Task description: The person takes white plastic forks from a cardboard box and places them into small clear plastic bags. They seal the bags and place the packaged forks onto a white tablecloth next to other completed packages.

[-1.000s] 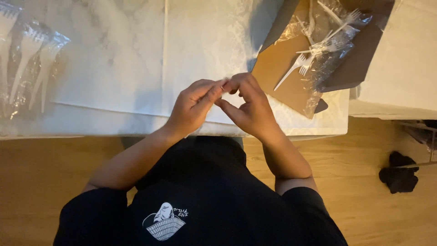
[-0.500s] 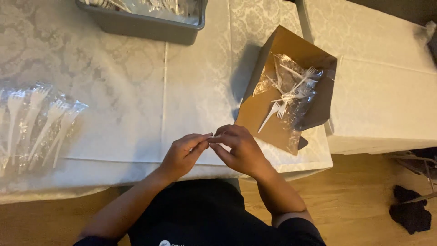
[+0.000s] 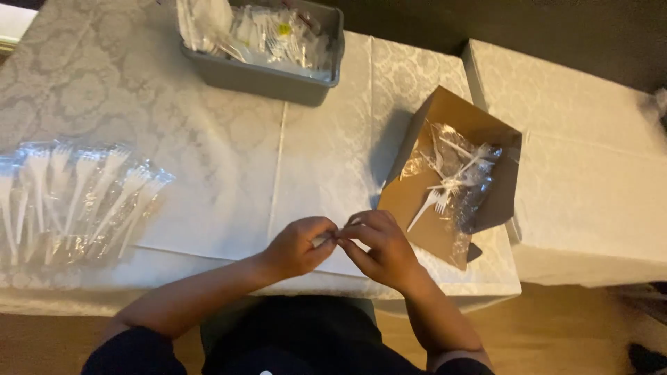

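White patterned cloth covers the worktop (image 3: 208, 139). Left hand (image 3: 300, 246) and right hand (image 3: 379, 248) meet at its near edge, fingertips pinching one small pale item (image 3: 325, 240) between them. Wrapped forks (image 3: 76, 194) lie left; an open box (image 3: 451, 180) of forks sits right, a grey bin (image 3: 271, 76) behind.

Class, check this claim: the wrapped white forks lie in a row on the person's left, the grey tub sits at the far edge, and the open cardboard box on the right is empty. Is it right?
Not quite. The head view shows the cardboard box holding loose white forks and clear wrap, not empty. The wrapped forks do lie on the left, and the grey tub sits at the far edge.
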